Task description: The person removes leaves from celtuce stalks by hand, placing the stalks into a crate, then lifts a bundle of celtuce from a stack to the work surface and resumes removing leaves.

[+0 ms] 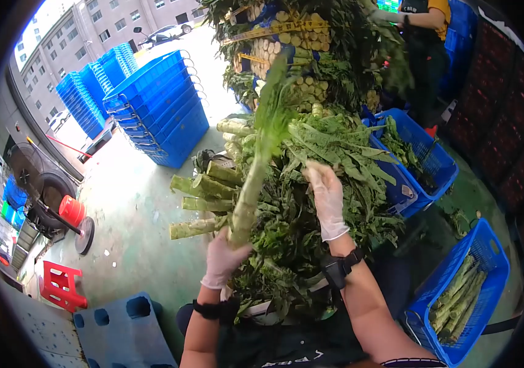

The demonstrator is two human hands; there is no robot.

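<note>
Gripped near its thick cut end, a celtuce stem (246,202) stands upright in my gloved left hand (226,260), its leafy top blurred. My gloved right hand (326,198) is beside it on the right, over the leaves, fingers bent together; whether a leaf is between them I cannot tell. Under both hands lies a heap of celtuce leaves (285,244). To the left of the held stem, several thick celtuce stems (206,202) stick out with their cut ends facing left. More leafy celtuce (335,138) lies beyond my right hand.
Right of me, a blue crate (487,294) holds trimmed stems (459,299); another blue crate (446,170) holds leaves. Stacked blue crates (165,115), a red stool (62,285) and a fan (25,172) stand left. Behind bundled celtuce (303,37), a person (423,41) handles leafy stalks.
</note>
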